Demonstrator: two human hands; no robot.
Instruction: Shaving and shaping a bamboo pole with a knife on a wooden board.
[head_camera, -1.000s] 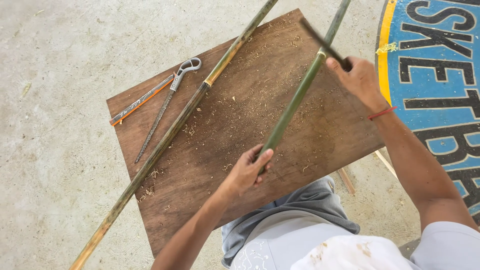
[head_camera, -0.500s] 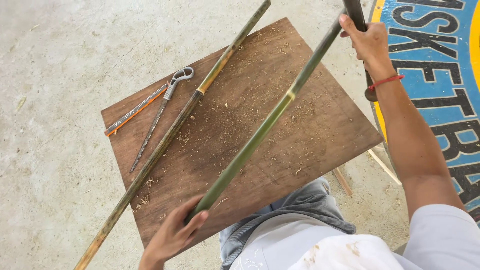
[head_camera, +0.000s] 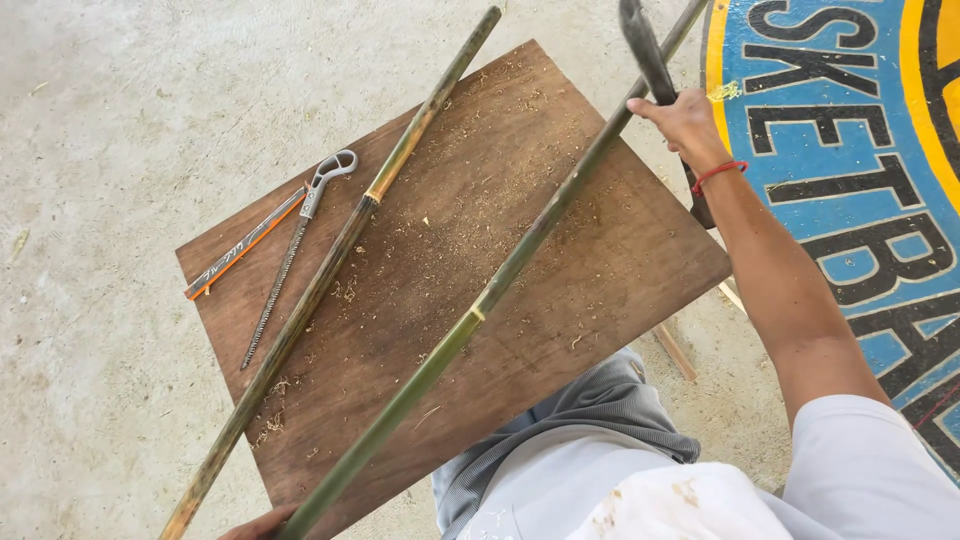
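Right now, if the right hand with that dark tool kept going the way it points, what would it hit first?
Most likely the green bamboo pole: the right hand holds the dark tool right beside the pole's upper part, near the wooden board's far edge. Depth is unclear, so they may already touch.

Bright even daylight, soft faint shadows, no glare; sharp centre, slight wide-angle bend at edges.

Left of your right grip (head_camera: 690, 125), 2 bamboo poles cross the worktop (head_camera: 600, 260): the near pole (head_camera: 500, 285), then the far pole (head_camera: 340, 240); saw (head_camera: 290, 250) and pencil (head_camera: 245, 245) lie farthest left.
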